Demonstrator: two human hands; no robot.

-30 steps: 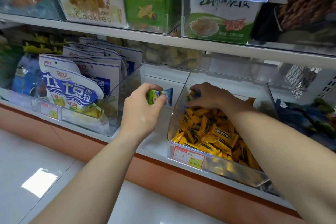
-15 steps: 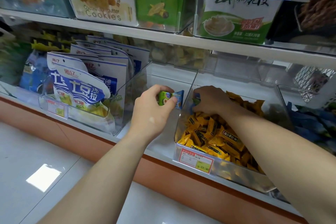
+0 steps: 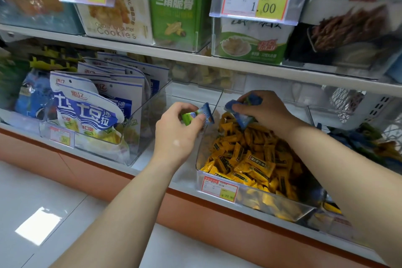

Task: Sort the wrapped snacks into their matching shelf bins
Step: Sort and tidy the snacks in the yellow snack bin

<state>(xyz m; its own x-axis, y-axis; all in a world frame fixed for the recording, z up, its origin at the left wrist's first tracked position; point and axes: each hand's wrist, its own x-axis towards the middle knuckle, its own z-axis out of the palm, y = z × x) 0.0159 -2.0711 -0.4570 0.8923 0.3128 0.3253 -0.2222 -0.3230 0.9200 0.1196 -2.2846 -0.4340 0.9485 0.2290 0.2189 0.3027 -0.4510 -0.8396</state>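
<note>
Step in hand, by my read: pulling mis-sorted pieces out of the clear bin of yellow wrapped candies. Right hand sits over the back of that bin, fingers curled round a small bunch of blue wrapped snacks. Looks like two or more, can't confirm the count, and can't tell if the lowest one touches the yellow pile. Left hand hovers just left of the bin's left wall, thumb and fingertips pinching one green-and-blue wrapped snack by its body, with the blue crimped end sticking out toward the right hand. Both loads look like the blue and green wrappers heaped in the next bin to the right, so that's my guess for the destination. Labels are too blurred to verify. Next move calls for carrying both hands right, over the divider wall, and letting go above that heap. Right hand is nearest; left has to cross above the yellow bin without knocking candies out. After that, re-scan the yellow pile for more strays: none obvious on the surface, deeper layers hidden. Pouch bin at far left not involved.
</note>
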